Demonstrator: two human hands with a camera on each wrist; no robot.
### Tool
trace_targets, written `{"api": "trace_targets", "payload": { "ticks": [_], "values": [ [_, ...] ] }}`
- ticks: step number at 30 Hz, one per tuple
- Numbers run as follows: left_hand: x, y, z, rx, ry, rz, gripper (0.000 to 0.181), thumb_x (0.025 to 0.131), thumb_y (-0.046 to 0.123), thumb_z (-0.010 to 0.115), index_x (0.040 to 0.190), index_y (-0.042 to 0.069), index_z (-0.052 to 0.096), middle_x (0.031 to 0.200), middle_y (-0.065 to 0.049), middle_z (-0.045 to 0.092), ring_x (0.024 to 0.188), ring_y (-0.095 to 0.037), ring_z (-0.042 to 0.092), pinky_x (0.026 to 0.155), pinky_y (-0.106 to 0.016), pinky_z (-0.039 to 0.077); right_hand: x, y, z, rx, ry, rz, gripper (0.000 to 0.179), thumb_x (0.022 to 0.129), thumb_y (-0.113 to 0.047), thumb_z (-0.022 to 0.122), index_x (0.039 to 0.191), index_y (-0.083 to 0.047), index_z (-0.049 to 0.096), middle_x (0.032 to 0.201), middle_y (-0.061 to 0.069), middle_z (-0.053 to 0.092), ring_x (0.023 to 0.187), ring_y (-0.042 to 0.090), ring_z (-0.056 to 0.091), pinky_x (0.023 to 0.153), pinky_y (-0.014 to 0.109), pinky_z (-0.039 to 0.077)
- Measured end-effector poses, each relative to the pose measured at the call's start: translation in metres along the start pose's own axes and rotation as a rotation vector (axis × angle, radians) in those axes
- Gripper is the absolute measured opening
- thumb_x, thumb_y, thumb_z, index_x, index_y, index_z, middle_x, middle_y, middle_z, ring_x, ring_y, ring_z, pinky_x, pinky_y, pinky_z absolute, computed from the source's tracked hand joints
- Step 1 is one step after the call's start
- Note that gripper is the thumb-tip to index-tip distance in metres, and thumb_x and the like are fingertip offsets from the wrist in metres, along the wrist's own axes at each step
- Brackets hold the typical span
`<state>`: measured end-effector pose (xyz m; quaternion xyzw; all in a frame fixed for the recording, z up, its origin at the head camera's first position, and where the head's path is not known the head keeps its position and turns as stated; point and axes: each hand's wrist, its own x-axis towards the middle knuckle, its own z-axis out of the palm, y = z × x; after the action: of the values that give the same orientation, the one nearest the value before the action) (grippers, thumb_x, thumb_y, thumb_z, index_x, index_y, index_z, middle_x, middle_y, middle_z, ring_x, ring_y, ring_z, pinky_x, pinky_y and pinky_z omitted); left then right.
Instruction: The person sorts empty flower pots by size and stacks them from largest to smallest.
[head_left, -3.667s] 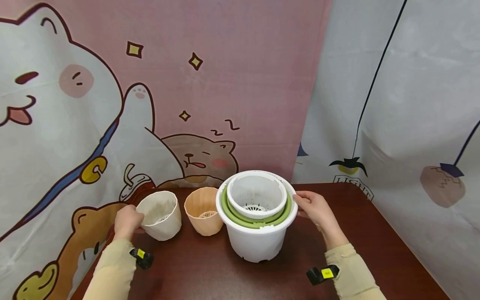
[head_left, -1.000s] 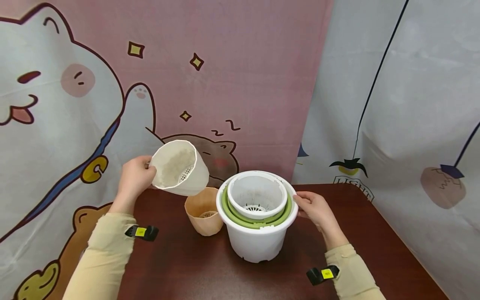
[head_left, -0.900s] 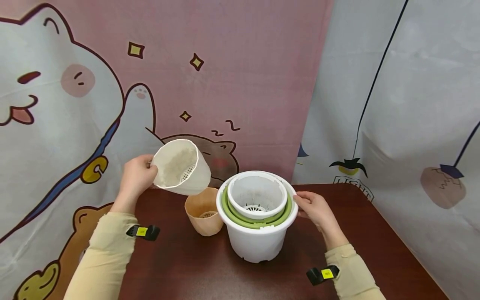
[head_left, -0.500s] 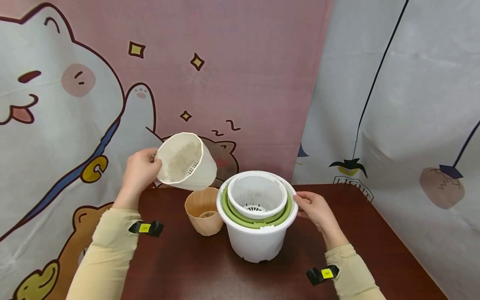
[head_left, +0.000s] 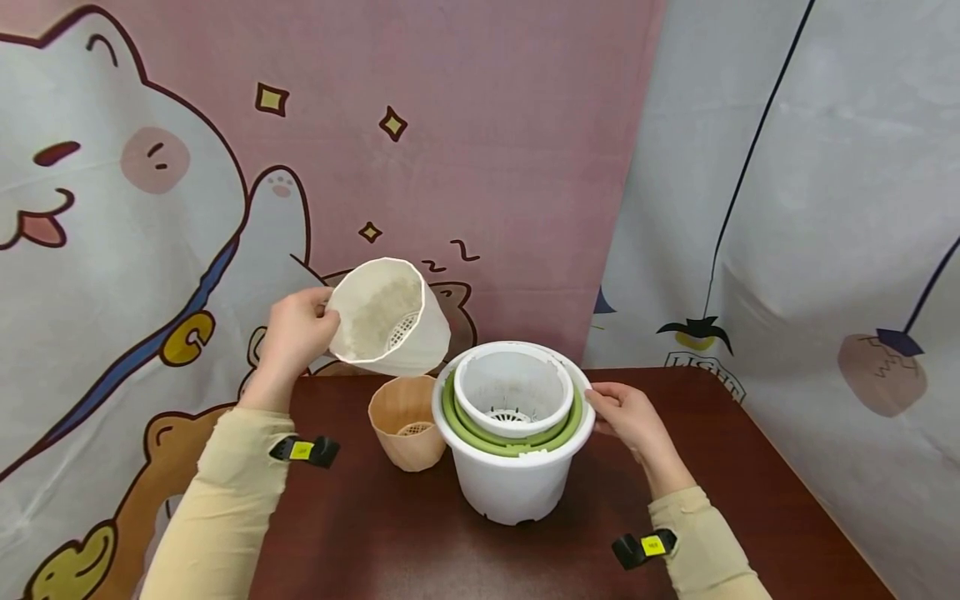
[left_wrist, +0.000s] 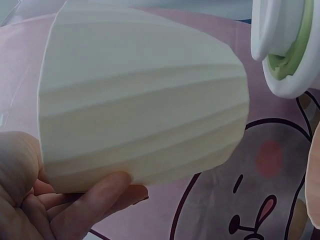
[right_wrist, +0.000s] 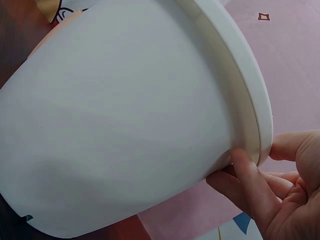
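Note:
In the head view my left hand (head_left: 300, 329) pinches the rim of a cream plant pot (head_left: 375, 312), held tilted in the air with its mouth toward the camera. Its ribbed outer wall and my fingers (left_wrist: 100, 200) under the rim show in the left wrist view. My right hand (head_left: 630, 417) grips the rim of a large white plant pot (head_left: 510, 487) that stands upright on the table. Inside that pot sit a green pot (head_left: 513, 450) and a smaller white pot (head_left: 513, 379). An orange plant pot (head_left: 408, 446) stands close to its left, below the raised cream pot.
The dark red-brown table (head_left: 420, 550) reaches back to a printed cloth (head_left: 510, 167) with cartoon animals. A grey cloth (head_left: 825, 208) hangs along the right side. Black wrist cameras are strapped to both sleeves.
My left hand has lifted the cream pot off the table, tilted it, and carried it up and right, above the orange pot. My right hand stays on the white rim.

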<state>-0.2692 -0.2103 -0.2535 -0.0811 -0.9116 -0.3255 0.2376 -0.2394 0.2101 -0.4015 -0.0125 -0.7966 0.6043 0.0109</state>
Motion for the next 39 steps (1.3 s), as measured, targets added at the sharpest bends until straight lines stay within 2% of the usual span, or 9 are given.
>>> {"api": "trace_targets", "payload": {
  "ticks": [9,18,28,32,39],
  "values": [
    [0.005,0.011,0.006,-0.019,-0.017,0.024,0.032,0.085,0.002,0.046,0.103,0.001,0.072,0.071,-0.011,0.068,0.051,-0.017,0.059,0.043,-0.029,0.049,0.000,-0.001,0.000,-0.007,-0.002,0.006,0.048,0.099,-0.020,0.061,0.132,0.014,0.051,0.122,0.029,0.062,0.090,0.022,0.068,0.075,0.033,0.059],
    [0.006,0.022,0.014,-0.034,-0.018,0.030,0.029,0.087,0.002,0.047,0.102,0.000,0.072,0.074,-0.013,0.069,0.053,-0.020,0.059,0.043,-0.029,0.047,0.002,0.000,-0.001,-0.025,0.005,0.005,0.047,0.100,-0.021,0.060,0.132,0.012,0.052,0.122,0.029,0.062,0.088,0.019,0.068,0.082,0.041,0.057],
    [0.006,0.032,0.023,-0.037,-0.016,0.082,0.026,0.085,0.001,0.049,0.098,0.000,0.072,0.071,-0.010,0.067,0.051,-0.019,0.054,0.043,-0.029,0.043,0.001,0.002,-0.001,-0.022,0.003,0.008,0.046,0.100,-0.021,0.060,0.132,0.012,0.053,0.121,0.028,0.062,0.087,0.018,0.068,0.081,0.041,0.057],
    [0.007,0.036,0.026,-0.040,-0.015,0.112,0.024,0.084,0.000,0.049,0.092,0.001,0.071,0.065,-0.006,0.062,0.052,-0.018,0.049,0.045,-0.028,0.036,0.001,0.002,-0.001,-0.023,0.002,0.004,0.047,0.100,-0.021,0.060,0.132,0.012,0.052,0.120,0.027,0.063,0.086,0.017,0.068,0.079,0.038,0.058],
    [0.006,0.045,0.031,-0.056,-0.022,0.131,0.026,0.084,0.000,0.050,0.097,0.001,0.073,0.067,-0.007,0.064,0.054,-0.019,0.049,0.046,-0.029,0.035,0.001,0.002,-0.001,-0.016,0.004,0.002,0.046,0.100,-0.020,0.060,0.131,0.012,0.053,0.119,0.027,0.064,0.086,0.017,0.068,0.078,0.037,0.058]
  ]
}}
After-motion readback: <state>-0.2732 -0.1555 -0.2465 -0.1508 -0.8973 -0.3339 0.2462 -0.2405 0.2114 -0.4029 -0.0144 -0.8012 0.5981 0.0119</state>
